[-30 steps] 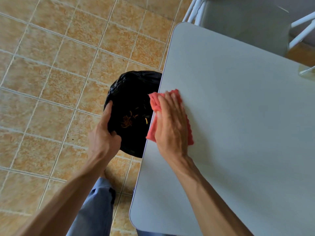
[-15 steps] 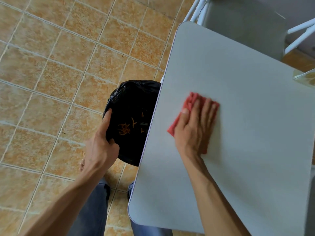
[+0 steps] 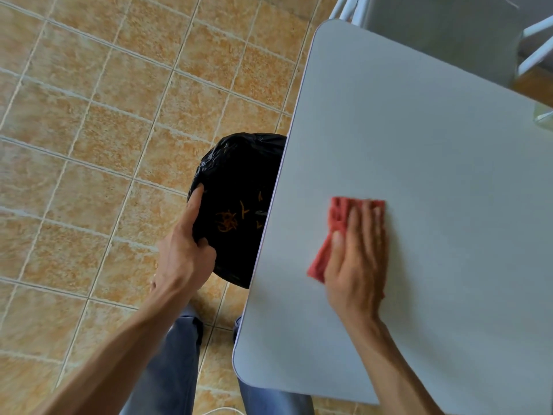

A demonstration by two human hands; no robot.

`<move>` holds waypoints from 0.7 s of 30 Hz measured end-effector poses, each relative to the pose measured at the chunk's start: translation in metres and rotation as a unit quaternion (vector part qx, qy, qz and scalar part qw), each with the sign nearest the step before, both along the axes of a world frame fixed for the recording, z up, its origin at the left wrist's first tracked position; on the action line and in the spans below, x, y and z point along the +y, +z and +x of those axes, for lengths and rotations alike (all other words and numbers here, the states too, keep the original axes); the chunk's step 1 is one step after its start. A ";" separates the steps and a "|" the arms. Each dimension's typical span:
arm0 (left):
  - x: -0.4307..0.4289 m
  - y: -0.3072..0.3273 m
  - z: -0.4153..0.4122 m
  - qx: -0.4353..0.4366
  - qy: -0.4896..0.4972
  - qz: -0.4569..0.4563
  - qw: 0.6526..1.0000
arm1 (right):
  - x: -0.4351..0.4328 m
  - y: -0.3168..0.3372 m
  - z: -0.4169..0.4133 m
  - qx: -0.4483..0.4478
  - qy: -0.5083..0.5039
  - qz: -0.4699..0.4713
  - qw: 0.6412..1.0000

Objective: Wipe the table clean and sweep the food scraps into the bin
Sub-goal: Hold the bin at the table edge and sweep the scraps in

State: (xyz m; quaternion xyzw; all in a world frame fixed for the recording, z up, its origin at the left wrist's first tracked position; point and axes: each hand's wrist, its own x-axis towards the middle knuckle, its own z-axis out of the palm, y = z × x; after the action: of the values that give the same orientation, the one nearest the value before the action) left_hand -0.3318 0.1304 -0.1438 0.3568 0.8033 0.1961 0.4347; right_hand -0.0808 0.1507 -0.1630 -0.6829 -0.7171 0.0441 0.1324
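Red cloth [image 3: 335, 235] is pressed flat on the grey table [image 3: 434, 175] under the open palm of the right hand [image 3: 357, 259], inward from the table's left edge and well short of its far corner. The bin [image 3: 239, 181], lined in black and holding orange scraps [image 3: 229, 221], is gripped at its rim by the left hand [image 3: 185, 253] and kept tucked against and partly under that left edge. The wiping step is judged to be in hand, no scraps being visible on the table; the next stroke should be drawn toward the left edge above the bin.
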 end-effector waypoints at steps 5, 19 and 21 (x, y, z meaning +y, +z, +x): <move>-0.007 -0.007 -0.006 -0.011 0.023 0.009 1.000 | 0.035 0.004 -0.011 0.020 -0.129 -0.020 0.991; -0.023 -0.029 -0.080 -0.015 0.147 -0.030 0.989 | 0.015 0.003 -0.186 0.116 0.120 -0.168 0.972; -0.024 -0.036 -0.099 -0.008 0.151 -0.029 0.988 | 0.031 -0.017 -0.192 0.072 0.067 -0.206 0.974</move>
State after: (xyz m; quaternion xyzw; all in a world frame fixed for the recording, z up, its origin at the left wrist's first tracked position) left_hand -0.4311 0.1067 -0.1803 0.2175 0.8495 0.2392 0.4169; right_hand -0.2727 0.1814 -0.1796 -0.6409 -0.7252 0.2489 0.0372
